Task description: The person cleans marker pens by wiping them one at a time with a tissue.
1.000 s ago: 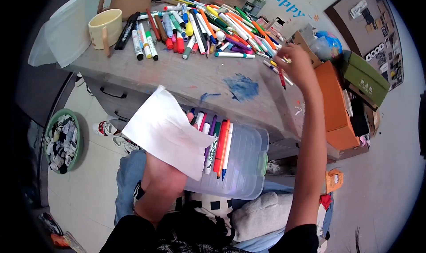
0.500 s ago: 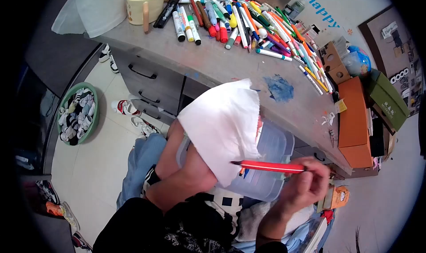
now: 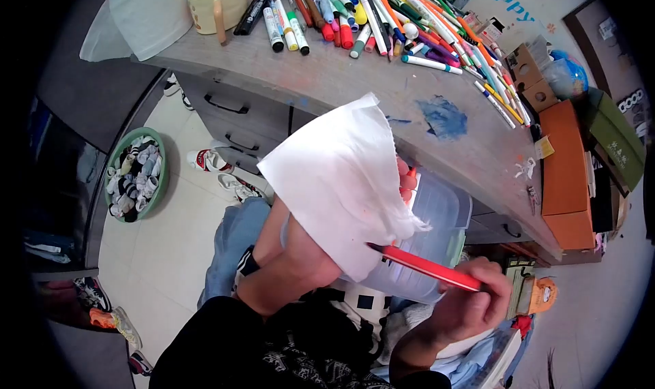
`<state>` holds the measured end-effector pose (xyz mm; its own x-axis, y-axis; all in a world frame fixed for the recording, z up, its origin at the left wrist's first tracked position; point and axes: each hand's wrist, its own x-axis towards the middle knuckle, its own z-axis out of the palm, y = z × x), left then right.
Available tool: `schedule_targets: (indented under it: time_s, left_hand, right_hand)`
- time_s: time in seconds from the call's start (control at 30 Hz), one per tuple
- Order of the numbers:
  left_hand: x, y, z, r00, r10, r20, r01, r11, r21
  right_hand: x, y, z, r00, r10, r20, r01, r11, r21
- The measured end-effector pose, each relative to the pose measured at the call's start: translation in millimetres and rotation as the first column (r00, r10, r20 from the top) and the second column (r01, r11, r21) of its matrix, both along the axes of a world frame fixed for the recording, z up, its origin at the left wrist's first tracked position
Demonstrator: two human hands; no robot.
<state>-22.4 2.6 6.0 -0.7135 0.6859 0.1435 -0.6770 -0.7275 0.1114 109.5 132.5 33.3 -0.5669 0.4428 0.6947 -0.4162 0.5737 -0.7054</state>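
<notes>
A sheet of white paper towel (image 3: 334,164) with a ragged right edge lies draped over my left hand (image 3: 407,179). Only some curled fingertips of that hand show past the edge; the rest is covered. In my right hand (image 3: 474,300), thumb and fingers pinch a red pencil (image 3: 433,266) near its rear end. The pencil slants up to the left, and its dark tip overlaps the lower right part of the towel. Beneath both hands is a translucent plastic box (image 3: 440,215), partly hidden by the towel.
Many markers (image 3: 361,21) are heaped on the grey desk (image 3: 327,82), beside a cream mug (image 3: 218,7). A blue stain marks the desktop. Orange (image 3: 566,171) and green boxes (image 3: 614,137) stand right. A green basket (image 3: 162,177) of socks and several shoes are on the floor.
The pencil has tilted, its tip now over the towel's lower edge area. The towel has lifted and turned slightly, showing more left fingertips. The whole view has shifted a little.
</notes>
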Motion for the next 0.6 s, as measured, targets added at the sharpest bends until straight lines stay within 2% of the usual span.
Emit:
schedule_targets:
  time_s: [0.07, 0.13, 0.2, 0.23, 0.27, 0.3, 0.37, 0.4, 0.43, 0.47, 0.53, 0.57, 0.6]
  left_hand:
    - [1.8, 2.2, -0.8, 1.0, 0.029, -0.001, -0.029, 0.999, 0.017]
    - [1.3, 3.1, -1.9, 0.999, 0.053, -0.005, -0.052, 0.998, 0.035]
    - [-1.0, 3.4, -2.8, 0.981, 0.072, -0.178, -0.078, 0.997, -0.027]
    - [0.7, 4.1, -0.6, 0.981, 0.068, -0.179, -0.075, 0.997, -0.03]
    - [3.7, 5.0, 3.5, 0.995, 0.056, -0.079, -0.059, 0.997, -0.046]
    - [5.4, 5.7, 5.5, 0.999, 0.045, 0.022, -0.044, 0.997, -0.059]
    - [5.0, 7.8, -5.6, 1.0, -0.007, 0.016, 0.008, 0.999, -0.034]
    - [4.7, 7.9, -6.6, 0.998, -0.058, 0.009, 0.058, 0.998, -0.007]
    - [7.7, 12.4, 8.6, 0.993, 0.041, 0.113, -0.022, 0.987, -0.156]
    - [4.6, 13.0, 3.3, 0.993, 0.041, 0.113, -0.022, 0.987, -0.162]
    - [-2.0, 14.1, -4.1, 0.999, 0.05, -0.011, -0.049, 0.991, 0.126]
    - [0.2, 11.5, -1.6, 0.996, 0.084, 0.026, -0.085, 0.995, 0.044]
    - [-0.9, 11.4, -5.2, 0.996, 0.081, 0.028, -0.082, 0.996, 0.04]
  right_hand:
    - [3.1, 5.3, -1.2, 0.994, -0.024, -0.106, 0.012, 0.994, -0.108]
    - [2.7, -2.2, -3.5, 0.99, -0.054, -0.13, 0.017, 0.961, -0.276]
    - [1.3, -11.7, -12.9, 0.996, -0.048, -0.076, 0.024, 0.955, -0.296]
    - [1.5, -18.8, -14.7, 1.0, 0.023, -0.016, -0.027, 0.944, -0.329]
    - [1.8, -26.6, -13.8, 0.994, 0.099, 0.04, -0.078, 0.929, -0.362]
    - [-2.6, -32.9, -18.7, 0.991, 0.1, 0.088, -0.068, 0.949, -0.308]
    - [-11.5, -32.5, -28.9, 0.985, 0.1, 0.138, -0.062, 0.964, -0.258]
    - [-15.1, -28.9, -32.8, 0.974, 0.075, 0.214, -0.047, 0.99, -0.136]
    - [-18.9, -27.0, -34.4, 0.958, 0.042, 0.285, -0.04, 0.999, -0.012]
    - [-22.9, -27.0, -33.4, 0.958, 0.042, 0.285, -0.039, 0.999, -0.017]
    - [-29.0, -28.1, -31.6, 0.952, 0.026, 0.306, -0.039, 0.999, 0.035]
    - [-31.1, -31.0, -33.5, 0.952, 0.031, 0.304, -0.022, 0.999, -0.033]
    - [-30.6, -31.3, -33.1, 0.952, 0.029, 0.306, -0.019, 0.999, -0.037]
